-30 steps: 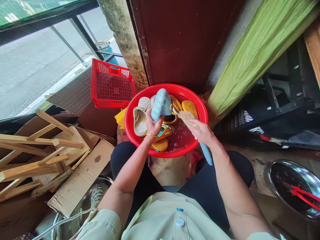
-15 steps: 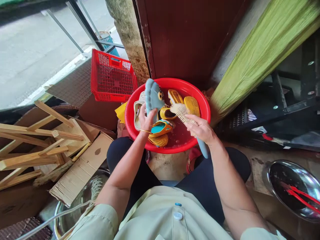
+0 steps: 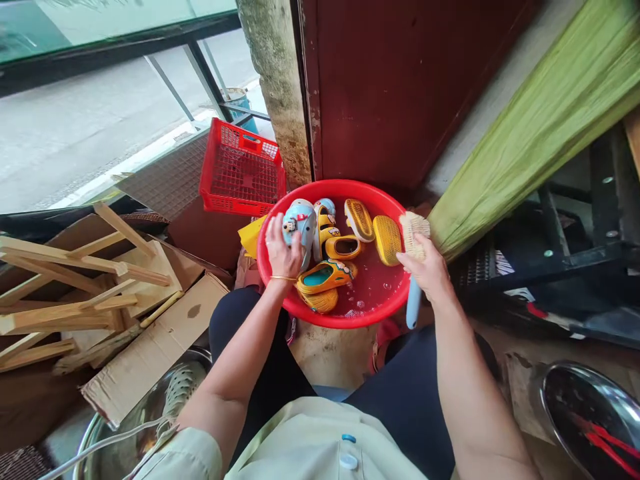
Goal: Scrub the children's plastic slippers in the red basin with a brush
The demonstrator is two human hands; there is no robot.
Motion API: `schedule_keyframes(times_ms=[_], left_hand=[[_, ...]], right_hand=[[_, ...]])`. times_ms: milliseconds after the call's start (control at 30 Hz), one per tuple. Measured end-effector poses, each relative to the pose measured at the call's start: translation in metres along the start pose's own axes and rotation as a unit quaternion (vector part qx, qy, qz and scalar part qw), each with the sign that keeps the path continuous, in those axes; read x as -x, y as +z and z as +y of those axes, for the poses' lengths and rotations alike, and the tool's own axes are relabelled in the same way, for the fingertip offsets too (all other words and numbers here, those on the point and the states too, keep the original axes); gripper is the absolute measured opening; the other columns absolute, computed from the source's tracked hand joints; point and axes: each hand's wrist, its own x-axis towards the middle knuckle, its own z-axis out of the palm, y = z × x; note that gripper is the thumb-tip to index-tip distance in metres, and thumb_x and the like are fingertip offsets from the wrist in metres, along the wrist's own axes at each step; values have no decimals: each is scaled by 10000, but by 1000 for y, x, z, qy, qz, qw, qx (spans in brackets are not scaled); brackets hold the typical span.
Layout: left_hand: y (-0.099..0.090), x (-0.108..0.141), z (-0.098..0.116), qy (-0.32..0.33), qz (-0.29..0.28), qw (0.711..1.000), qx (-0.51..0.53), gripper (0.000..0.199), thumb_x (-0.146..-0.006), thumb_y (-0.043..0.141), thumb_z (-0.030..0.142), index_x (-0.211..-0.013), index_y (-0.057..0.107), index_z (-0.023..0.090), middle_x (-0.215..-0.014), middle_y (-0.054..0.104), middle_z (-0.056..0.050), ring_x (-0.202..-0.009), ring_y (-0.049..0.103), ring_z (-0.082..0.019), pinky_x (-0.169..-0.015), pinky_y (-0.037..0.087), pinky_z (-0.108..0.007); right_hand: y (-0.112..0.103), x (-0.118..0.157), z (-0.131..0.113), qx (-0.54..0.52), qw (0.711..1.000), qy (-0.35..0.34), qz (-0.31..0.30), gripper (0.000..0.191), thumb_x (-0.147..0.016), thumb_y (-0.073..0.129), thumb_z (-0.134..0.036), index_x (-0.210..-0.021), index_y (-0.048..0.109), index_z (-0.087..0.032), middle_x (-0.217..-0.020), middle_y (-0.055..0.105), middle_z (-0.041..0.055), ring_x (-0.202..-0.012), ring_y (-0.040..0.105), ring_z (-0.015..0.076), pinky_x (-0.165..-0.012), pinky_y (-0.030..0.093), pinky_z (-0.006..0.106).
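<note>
I am gripping a pale blue foam clog (image 3: 300, 223) with my left hand (image 3: 284, 250), inside the left side of a red plastic basin (image 3: 340, 188). The clog feels light and soft to me, and wet foam is likely to be slippery, so I judge its thick sole edge the surest place to take hold, since squeezing the upper would only make it give. My left fingers (image 3: 277, 237) are curling over its side, slightly spread, with my thumb bracing it from the near side.

My right hand (image 3: 427, 270) is holding a bristle brush (image 3: 414, 232) at the basin's right edge, its bristles pointing up and its blue handle (image 3: 413, 305) hanging below. My right fingers (image 3: 417, 261) are pressing together around the brush's neck.

Around the clog, yellow slippers (image 3: 387, 240) and a teal-lined yellow clog (image 3: 324, 277) are lying in reddish-looking soapy water (image 3: 375, 287). Beyond the basin, a red plastic crate (image 3: 243, 177) is sitting to the left, flattened cardboard (image 3: 160, 347) and wooden slats (image 3: 60, 273) are piling up beside my knee, and a steel bowl (image 3: 590, 413) is standing to the right.
</note>
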Motion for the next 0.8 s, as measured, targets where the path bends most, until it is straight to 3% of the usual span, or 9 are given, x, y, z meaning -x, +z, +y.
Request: schedule_keyframes(times_ms=[67, 167, 300, 433, 667, 800], left_hand=[[5, 3, 1, 25, -54, 995, -75, 754, -852, 685, 464, -1533, 454, 240, -1682, 305, -145, -1579, 204, -367, -1268, 220, -553], [15, 5, -2, 24, -135, 975, -175, 880, -808, 707, 363, -1605, 359, 232, -1711, 226, -168, -1593, 120, -413, -1227, 238, -632], [27, 4, -6, 20, -210, 947, -244, 858, -843, 578, 191, -1642, 271, 253, -1723, 199, -154, -1605, 112, -366, -1219, 158, -691], [39, -3, -5, 19, -271, 934, -231, 847, -818, 550, 125, -1626, 315, 224, -1723, 175, -179, -1606, 86, -386, -1203, 29, -749], [60, -6, -1, 18, -318, 935, -155, 729, -828, 588, 165, -1543, 445, 190, -1699, 189, -240, -1597, 35, -435, -1165, -49, -782], [67, -10, 8, 50, -288, 948, -128, 567, -830, 664, 246, -1385, 592, 158, -1570, 391, -284, -1545, 184, -502, -1146, -11, -809]], right_hand=[[-3, 2, 0, -1, 999, 36, 11, 783, -721, 781, -537, -1404, 629, -186, -1136, 752, 132, -833, 725, 259, -740, 627, 421], [0, 10, -9, -41, 997, 66, -25, 762, -762, 741, -559, -1422, 624, -197, -984, 768, 91, -585, 670, 180, -587, 606, 355], [6, 19, -21, -85, 993, 71, -39, 762, -745, 765, -556, -1403, 647, -191, -963, 766, 91, -558, 654, 158, -526, 573, 300], [3, 20, -24, -148, 984, 90, -43, 814, -734, 768, -574, -1433, 611, -188, -892, 757, 74, -559, 648, 160, -463, 494, 255], [-11, 21, -26, -224, 963, 138, -51, 916, -682, 802, -582, -1464, 560, -172, -811, 751, 52, -527, 612, 143, -430, 427, 222], [-19, 22, -26, -249, 956, 146, -46, 909, -681, 819, -562, -1468, 558, -191, -821, 753, 48, -530, 614, 136, -433, 431, 215]])
